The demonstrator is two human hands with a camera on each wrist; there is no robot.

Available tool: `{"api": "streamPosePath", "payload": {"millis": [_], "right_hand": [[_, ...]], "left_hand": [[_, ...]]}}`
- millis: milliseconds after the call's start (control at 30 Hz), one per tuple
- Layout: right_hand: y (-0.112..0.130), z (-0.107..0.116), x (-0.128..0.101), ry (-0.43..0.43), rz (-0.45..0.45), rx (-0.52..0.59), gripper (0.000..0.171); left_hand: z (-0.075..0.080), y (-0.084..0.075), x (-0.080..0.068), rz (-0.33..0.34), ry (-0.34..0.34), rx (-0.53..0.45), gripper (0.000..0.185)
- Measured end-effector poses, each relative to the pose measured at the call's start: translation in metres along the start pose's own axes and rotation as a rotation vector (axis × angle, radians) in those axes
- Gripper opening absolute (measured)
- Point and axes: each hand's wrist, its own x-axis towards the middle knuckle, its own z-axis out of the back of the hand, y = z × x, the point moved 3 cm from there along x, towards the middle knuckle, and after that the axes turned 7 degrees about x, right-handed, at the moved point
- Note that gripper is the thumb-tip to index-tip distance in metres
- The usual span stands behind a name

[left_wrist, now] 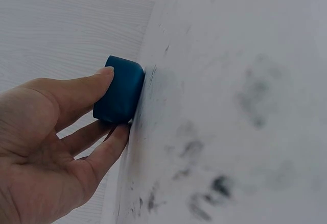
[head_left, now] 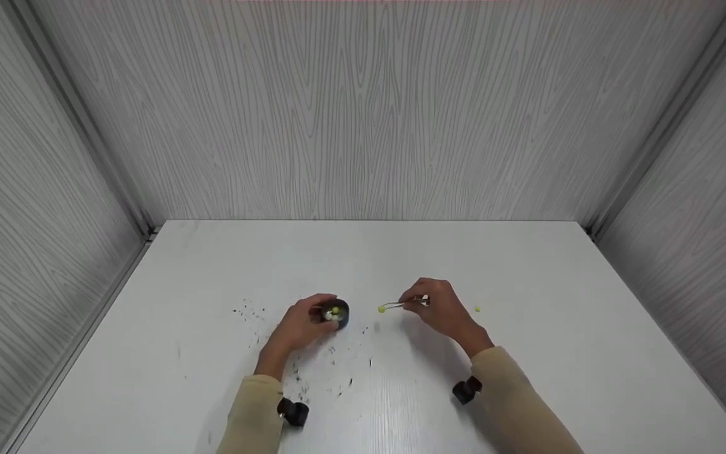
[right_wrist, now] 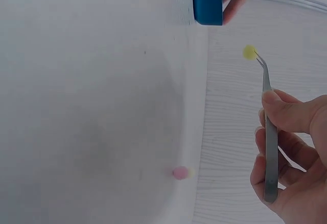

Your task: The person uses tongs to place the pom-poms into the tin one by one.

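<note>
In the head view my left hand [head_left: 303,325] holds a small round cup [head_left: 344,320], thumb on the near side. Its outside is blue [left_wrist: 120,91] in the left wrist view, and it stands at the table surface. Inside it lie several small balls [head_left: 335,310], yellow and whitish. To the right, my right hand [head_left: 442,309] pinches metal tweezers [right_wrist: 271,152] with bent tips. A small yellow ball [right_wrist: 249,52] sits at those tips, raised above the table and a short way right of the cup.
Another yellow ball [head_left: 478,309] lies on the white table [head_left: 527,271] beyond the right wrist. A pink ball [right_wrist: 180,173] shows in the right wrist view, with yellow just behind it. Dark smudges [head_left: 298,378] mark the tabletop around the left hand. Wood-grain panels [head_left: 363,113] wall the table.
</note>
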Motion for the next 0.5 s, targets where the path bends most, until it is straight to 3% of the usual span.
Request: {"api": "streamPosePath", "payload": {"millis": [500], "right_hand": [[0.014, -0.025, 0.018, 0.047, 0.025, -0.038, 0.014]], "left_hand": [[-0.002, 0.001, 0.000, 0.013, -0.010, -0.012, 0.053]]}}
